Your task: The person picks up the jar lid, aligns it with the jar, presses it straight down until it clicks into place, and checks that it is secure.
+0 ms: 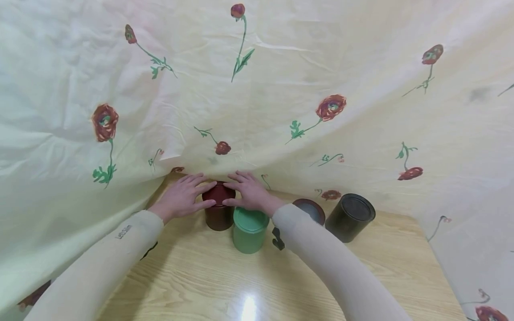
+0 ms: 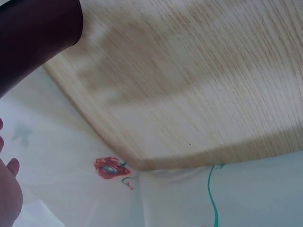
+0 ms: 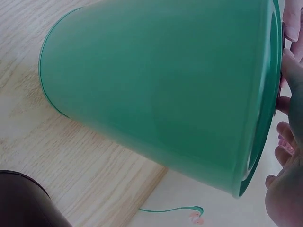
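A dark red canister [image 1: 219, 217] with a glossy dark red lid [image 1: 218, 195] stands near the back of the wooden table. My left hand [image 1: 182, 196] lies at the lid's left side, fingers extended and thumb towards its front. From the right, my right hand [image 1: 250, 191] reaches over a green canister [image 1: 249, 238], its fingertips at the red lid's right edge. Whether the fingertips press on the lid cannot be made out. The right wrist view shows the green canister [image 3: 156, 90] up close, with fingers beyond its lid. Part of the dark canister [image 2: 38, 38] fills a corner of the left wrist view.
Right of the green canister is a canister with a brown rim and greyish top [image 1: 311, 210], partly behind my right sleeve. Beside it a black canister [image 1: 350, 217] stands lidded. A flowered cloth [image 1: 257, 111] hangs along the back and sides of the wooden table [image 1: 192, 276].
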Action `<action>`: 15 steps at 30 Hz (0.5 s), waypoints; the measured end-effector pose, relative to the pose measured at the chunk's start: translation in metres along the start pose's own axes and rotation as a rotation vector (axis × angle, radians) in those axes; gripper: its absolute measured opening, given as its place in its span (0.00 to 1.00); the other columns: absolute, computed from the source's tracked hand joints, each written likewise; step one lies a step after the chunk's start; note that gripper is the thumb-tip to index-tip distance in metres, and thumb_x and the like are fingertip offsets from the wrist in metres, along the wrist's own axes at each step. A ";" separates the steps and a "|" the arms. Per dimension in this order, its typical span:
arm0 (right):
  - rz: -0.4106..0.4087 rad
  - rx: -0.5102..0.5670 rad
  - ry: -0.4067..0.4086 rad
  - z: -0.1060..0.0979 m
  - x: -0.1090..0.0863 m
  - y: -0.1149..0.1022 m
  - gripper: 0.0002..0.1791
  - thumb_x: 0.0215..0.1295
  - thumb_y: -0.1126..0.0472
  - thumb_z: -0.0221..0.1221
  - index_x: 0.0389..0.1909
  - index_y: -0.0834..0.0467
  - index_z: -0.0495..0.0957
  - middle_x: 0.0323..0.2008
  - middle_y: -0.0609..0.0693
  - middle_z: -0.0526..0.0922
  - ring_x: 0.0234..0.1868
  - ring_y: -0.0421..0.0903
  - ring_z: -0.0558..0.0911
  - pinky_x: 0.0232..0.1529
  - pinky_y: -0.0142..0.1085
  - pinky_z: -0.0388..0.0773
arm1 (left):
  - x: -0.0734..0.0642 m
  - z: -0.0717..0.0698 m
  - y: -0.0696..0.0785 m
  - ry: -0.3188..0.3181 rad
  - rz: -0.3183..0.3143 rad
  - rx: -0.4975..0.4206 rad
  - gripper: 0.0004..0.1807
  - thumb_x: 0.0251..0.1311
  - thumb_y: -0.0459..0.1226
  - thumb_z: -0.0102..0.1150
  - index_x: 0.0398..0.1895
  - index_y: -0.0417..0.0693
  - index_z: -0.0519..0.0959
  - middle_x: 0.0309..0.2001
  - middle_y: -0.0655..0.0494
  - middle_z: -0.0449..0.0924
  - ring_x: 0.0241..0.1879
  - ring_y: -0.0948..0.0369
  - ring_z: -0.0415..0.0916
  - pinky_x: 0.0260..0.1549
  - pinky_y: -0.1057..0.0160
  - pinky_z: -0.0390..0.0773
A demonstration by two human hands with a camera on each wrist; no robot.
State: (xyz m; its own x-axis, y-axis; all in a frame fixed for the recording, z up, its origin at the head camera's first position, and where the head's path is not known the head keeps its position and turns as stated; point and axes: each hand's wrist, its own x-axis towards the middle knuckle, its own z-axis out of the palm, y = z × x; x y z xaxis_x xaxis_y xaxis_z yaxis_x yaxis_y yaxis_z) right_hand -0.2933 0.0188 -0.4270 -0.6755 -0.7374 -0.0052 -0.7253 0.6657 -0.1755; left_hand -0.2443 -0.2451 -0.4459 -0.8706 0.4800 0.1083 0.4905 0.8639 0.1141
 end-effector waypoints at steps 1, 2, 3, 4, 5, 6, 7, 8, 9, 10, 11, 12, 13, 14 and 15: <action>0.003 0.002 0.000 0.000 0.000 0.000 0.37 0.75 0.37 0.62 0.78 0.50 0.72 0.82 0.55 0.63 0.85 0.59 0.54 0.85 0.55 0.45 | 0.000 0.000 0.000 -0.005 -0.003 -0.004 0.40 0.75 0.66 0.51 0.80 0.55 0.71 0.80 0.39 0.65 0.82 0.41 0.56 0.80 0.39 0.56; 0.006 0.006 -0.001 0.001 0.000 0.000 0.37 0.75 0.37 0.62 0.78 0.50 0.72 0.82 0.55 0.63 0.85 0.60 0.54 0.85 0.56 0.45 | 0.000 0.000 0.000 -0.008 -0.007 -0.010 0.39 0.75 0.66 0.51 0.80 0.55 0.71 0.80 0.39 0.65 0.82 0.41 0.56 0.80 0.39 0.56; 0.012 0.012 -0.003 0.001 0.000 0.000 0.37 0.75 0.36 0.62 0.78 0.50 0.72 0.82 0.55 0.63 0.85 0.60 0.53 0.85 0.56 0.45 | -0.001 0.000 0.000 -0.012 -0.012 -0.014 0.39 0.75 0.66 0.51 0.80 0.55 0.71 0.80 0.39 0.64 0.82 0.41 0.55 0.80 0.39 0.55; 0.019 0.019 -0.005 0.001 0.000 0.000 0.37 0.75 0.36 0.62 0.78 0.50 0.72 0.82 0.55 0.63 0.85 0.59 0.53 0.85 0.56 0.45 | -0.001 -0.001 0.000 -0.017 -0.017 -0.021 0.39 0.75 0.66 0.52 0.80 0.56 0.71 0.80 0.39 0.64 0.82 0.41 0.55 0.80 0.39 0.55; 0.025 0.026 -0.004 0.000 0.000 -0.001 0.37 0.75 0.37 0.62 0.78 0.49 0.72 0.82 0.55 0.63 0.85 0.59 0.53 0.85 0.56 0.45 | 0.000 -0.002 0.001 -0.018 -0.019 -0.026 0.39 0.75 0.65 0.52 0.80 0.56 0.71 0.80 0.39 0.64 0.82 0.41 0.54 0.80 0.39 0.55; 0.032 0.034 -0.005 0.000 0.000 -0.001 0.37 0.75 0.37 0.62 0.78 0.49 0.72 0.83 0.55 0.63 0.85 0.60 0.53 0.85 0.56 0.44 | 0.000 -0.003 0.001 -0.021 -0.021 -0.031 0.39 0.75 0.65 0.53 0.80 0.56 0.72 0.80 0.39 0.64 0.82 0.41 0.54 0.80 0.39 0.55; 0.038 0.041 -0.007 -0.001 0.000 -0.002 0.37 0.75 0.37 0.63 0.78 0.49 0.73 0.83 0.55 0.62 0.85 0.60 0.53 0.85 0.56 0.44 | 0.001 -0.005 0.001 -0.025 -0.024 -0.035 0.39 0.74 0.65 0.53 0.80 0.56 0.72 0.80 0.39 0.64 0.83 0.41 0.53 0.80 0.39 0.55; 0.044 0.045 -0.009 -0.002 -0.001 -0.002 0.37 0.75 0.37 0.63 0.78 0.49 0.73 0.83 0.55 0.62 0.85 0.60 0.53 0.85 0.56 0.44 | 0.001 -0.006 0.001 -0.029 -0.026 -0.036 0.39 0.74 0.65 0.54 0.79 0.57 0.72 0.80 0.39 0.64 0.83 0.41 0.53 0.80 0.38 0.55; 0.051 0.047 -0.014 -0.002 -0.001 -0.003 0.37 0.74 0.37 0.63 0.78 0.49 0.73 0.83 0.55 0.62 0.85 0.60 0.52 0.85 0.56 0.44 | 0.002 -0.008 0.002 -0.032 -0.023 -0.032 0.38 0.74 0.65 0.55 0.79 0.57 0.73 0.80 0.39 0.64 0.83 0.41 0.53 0.79 0.38 0.56; 0.057 0.047 -0.019 -0.003 -0.001 -0.004 0.37 0.74 0.37 0.63 0.78 0.49 0.73 0.83 0.55 0.62 0.85 0.60 0.52 0.85 0.55 0.44 | 0.003 -0.009 0.002 -0.037 -0.022 -0.031 0.38 0.73 0.65 0.55 0.79 0.57 0.73 0.80 0.38 0.64 0.83 0.41 0.53 0.79 0.37 0.57; 0.061 0.045 -0.026 -0.004 0.000 -0.005 0.37 0.74 0.37 0.64 0.78 0.49 0.73 0.83 0.55 0.62 0.85 0.60 0.52 0.85 0.55 0.44 | 0.004 -0.011 0.003 -0.044 -0.021 -0.029 0.38 0.73 0.65 0.56 0.78 0.57 0.74 0.80 0.38 0.65 0.83 0.41 0.52 0.79 0.37 0.57; 0.064 0.041 -0.036 -0.005 0.000 -0.006 0.37 0.74 0.37 0.64 0.78 0.49 0.73 0.83 0.55 0.62 0.85 0.60 0.52 0.85 0.54 0.43 | 0.004 -0.012 0.004 -0.054 -0.022 -0.027 0.38 0.73 0.66 0.56 0.78 0.57 0.74 0.79 0.37 0.64 0.83 0.41 0.52 0.79 0.37 0.57; 0.063 0.034 -0.044 -0.006 0.001 -0.007 0.37 0.74 0.37 0.63 0.78 0.49 0.73 0.83 0.55 0.62 0.85 0.60 0.52 0.85 0.54 0.43 | 0.005 -0.013 0.004 -0.062 -0.022 -0.023 0.38 0.72 0.66 0.56 0.78 0.57 0.74 0.79 0.37 0.64 0.83 0.40 0.52 0.79 0.37 0.58; 0.063 0.028 -0.054 -0.007 0.001 -0.008 0.37 0.74 0.37 0.63 0.78 0.49 0.73 0.83 0.55 0.62 0.85 0.60 0.51 0.85 0.54 0.43 | 0.005 -0.015 0.004 -0.070 -0.022 -0.016 0.39 0.72 0.66 0.56 0.78 0.57 0.74 0.79 0.37 0.64 0.83 0.40 0.52 0.78 0.36 0.58; 0.062 0.023 -0.063 -0.009 0.002 -0.009 0.37 0.74 0.37 0.63 0.78 0.49 0.73 0.83 0.55 0.62 0.86 0.60 0.51 0.85 0.54 0.43 | 0.005 -0.016 0.004 -0.073 -0.019 -0.008 0.38 0.72 0.66 0.56 0.77 0.56 0.75 0.79 0.36 0.65 0.83 0.39 0.53 0.78 0.36 0.58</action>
State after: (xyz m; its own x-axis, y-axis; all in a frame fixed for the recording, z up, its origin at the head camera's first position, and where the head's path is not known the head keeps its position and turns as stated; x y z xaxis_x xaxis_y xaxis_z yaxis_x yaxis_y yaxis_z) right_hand -0.2896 0.0125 -0.4171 -0.7088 -0.7011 -0.0781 -0.6788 0.7080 -0.1951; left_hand -0.2455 -0.2414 -0.4292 -0.8803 0.4733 0.0333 0.4736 0.8721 0.1235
